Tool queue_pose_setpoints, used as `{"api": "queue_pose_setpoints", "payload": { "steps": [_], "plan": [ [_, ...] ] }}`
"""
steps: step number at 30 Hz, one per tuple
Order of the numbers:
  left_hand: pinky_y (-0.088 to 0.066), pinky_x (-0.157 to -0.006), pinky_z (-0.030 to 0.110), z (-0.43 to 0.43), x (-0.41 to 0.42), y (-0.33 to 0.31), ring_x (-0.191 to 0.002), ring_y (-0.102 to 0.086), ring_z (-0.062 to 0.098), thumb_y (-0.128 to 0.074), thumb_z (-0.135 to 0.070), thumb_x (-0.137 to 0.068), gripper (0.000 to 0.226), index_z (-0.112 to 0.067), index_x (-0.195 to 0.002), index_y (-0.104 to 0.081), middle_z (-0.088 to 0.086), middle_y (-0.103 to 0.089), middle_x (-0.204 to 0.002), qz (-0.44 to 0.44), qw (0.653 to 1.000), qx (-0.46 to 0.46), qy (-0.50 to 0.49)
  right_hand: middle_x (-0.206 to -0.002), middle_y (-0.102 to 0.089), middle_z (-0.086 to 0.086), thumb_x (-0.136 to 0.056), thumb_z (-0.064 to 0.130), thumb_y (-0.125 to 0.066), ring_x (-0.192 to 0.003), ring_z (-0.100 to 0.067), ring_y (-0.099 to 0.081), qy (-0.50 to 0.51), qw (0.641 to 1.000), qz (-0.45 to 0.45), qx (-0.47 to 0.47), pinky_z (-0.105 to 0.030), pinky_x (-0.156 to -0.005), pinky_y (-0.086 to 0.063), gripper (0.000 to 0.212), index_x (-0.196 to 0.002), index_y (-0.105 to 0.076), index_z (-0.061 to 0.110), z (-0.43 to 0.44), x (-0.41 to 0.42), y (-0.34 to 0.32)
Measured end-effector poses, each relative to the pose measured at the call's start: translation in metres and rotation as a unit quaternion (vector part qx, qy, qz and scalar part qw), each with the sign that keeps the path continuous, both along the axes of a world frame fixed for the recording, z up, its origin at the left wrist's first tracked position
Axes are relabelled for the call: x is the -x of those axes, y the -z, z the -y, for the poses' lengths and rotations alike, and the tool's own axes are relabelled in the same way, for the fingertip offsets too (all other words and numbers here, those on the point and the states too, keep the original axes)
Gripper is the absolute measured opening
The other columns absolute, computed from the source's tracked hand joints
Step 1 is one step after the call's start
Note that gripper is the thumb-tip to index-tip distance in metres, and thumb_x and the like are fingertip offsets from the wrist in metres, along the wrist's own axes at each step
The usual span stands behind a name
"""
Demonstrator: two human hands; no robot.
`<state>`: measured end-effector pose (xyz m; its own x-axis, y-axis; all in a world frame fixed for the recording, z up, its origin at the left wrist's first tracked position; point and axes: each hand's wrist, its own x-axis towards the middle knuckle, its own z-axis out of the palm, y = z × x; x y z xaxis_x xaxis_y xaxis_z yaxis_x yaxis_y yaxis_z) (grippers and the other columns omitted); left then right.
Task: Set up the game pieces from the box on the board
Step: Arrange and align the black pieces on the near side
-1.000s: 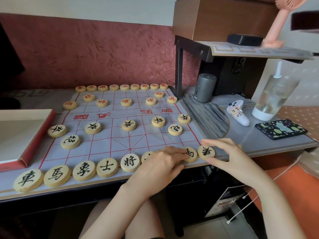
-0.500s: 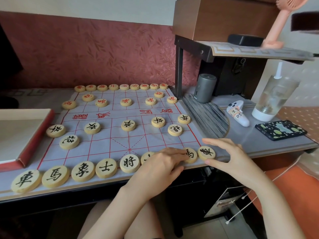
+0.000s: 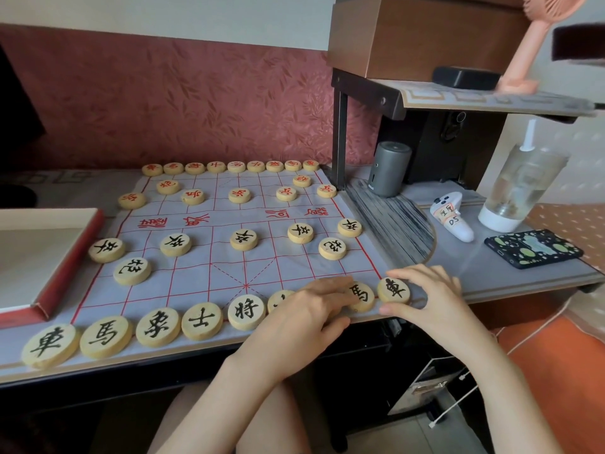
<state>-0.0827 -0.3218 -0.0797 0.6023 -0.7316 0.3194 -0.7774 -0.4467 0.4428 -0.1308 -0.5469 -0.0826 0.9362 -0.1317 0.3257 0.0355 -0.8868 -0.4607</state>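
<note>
Wooden chariot piece (image 3: 394, 290), near right corner of the board (image 3: 196, 283): our right hand (image 3: 438, 299) pinches it; we should centre it on the crossing. Along the same board edge, our left hand (image 3: 311, 309): grip unclear.

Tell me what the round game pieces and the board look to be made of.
The game pieces look like pale unvarnished wood: matte faces, faint grain, characters in black or red. The board seems thin cloth or soft paper, matte grey-white with printed red lines; it wrinkles and lies limp.
</note>
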Motion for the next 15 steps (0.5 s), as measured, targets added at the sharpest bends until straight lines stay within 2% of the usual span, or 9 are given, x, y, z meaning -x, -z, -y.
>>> {"api": "queue_pose_setpoints", "payload": {
  "steps": [2, 6, 9, 12, 15],
  "plan": [
    [-0.025, -0.092, 0.004, -0.001, -0.001, -0.001, -0.132, -0.033, -0.003, -0.049, -0.029, -0.092, 0.037, -0.034, -0.129, -0.050, -0.019, -0.032, -0.147, 0.001, 1.000, 0.008, -0.007, -0.109, -0.053, 0.026, -0.061, 0.050, -0.077, -0.108, 0.000, -0.036, -0.005, 1.000, 0.002, -0.010, -0.026, -0.091, -0.022, 0.052, -0.108, -0.057, 0.041, 0.000, 0.003, -0.001],
    [-0.027, -0.106, 0.015, -0.002, -0.004, -0.003, -0.135, -0.029, 0.002, -0.055, -0.031, -0.090, 0.039, -0.028, -0.129, -0.052, -0.013, -0.041, -0.143, 0.012, 0.999, 0.036, -0.031, -0.104, -0.052, 0.032, -0.065, 0.040, -0.080, -0.106, 0.016, -0.032, -0.017, 0.999, -0.002, -0.041, -0.026, -0.095, -0.024, 0.050, -0.105, -0.051, 0.049, 0.000, 0.007, -0.002],
    [-0.031, -0.107, 0.022, -0.004, -0.006, -0.003, -0.126, -0.041, 0.010, -0.062, -0.037, -0.084, 0.046, -0.023, -0.127, -0.055, -0.007, -0.053, -0.132, 0.037, 0.996, 0.044, -0.074, -0.104, -0.055, 0.030, -0.067, 0.037, -0.080, -0.108, 0.010, -0.035, -0.015, 0.999, 0.000, -0.039, -0.027, -0.095, -0.025, 0.047, -0.104, -0.053, 0.048, 0.001, 0.006, -0.002],
    [-0.039, -0.102, 0.029, -0.007, -0.010, 0.000, -0.120, -0.047, 0.015, -0.068, -0.043, -0.076, 0.054, -0.020, -0.124, -0.058, -0.004, -0.060, -0.121, 0.060, 0.992, 0.036, -0.107, -0.103, -0.054, 0.028, -0.069, 0.035, -0.079, -0.105, 0.002, -0.036, -0.012, 0.999, -0.002, -0.031, -0.029, -0.096, -0.027, 0.042, -0.105, -0.058, 0.041, -0.001, 0.005, -0.002],
    [-0.035, -0.096, 0.022, -0.008, -0.011, 0.000, -0.114, -0.048, 0.015, -0.069, -0.048, -0.073, 0.056, -0.021, -0.121, -0.060, -0.006, -0.063, -0.113, 0.064, 0.989, 0.036, -0.131, -0.100, -0.052, 0.029, -0.069, 0.031, -0.080, -0.100, 0.011, -0.035, -0.012, 0.999, 0.003, -0.042, -0.028, -0.096, -0.027, 0.041, -0.102, -0.058, 0.040, -0.003, 0.006, -0.004]
  ]
}}
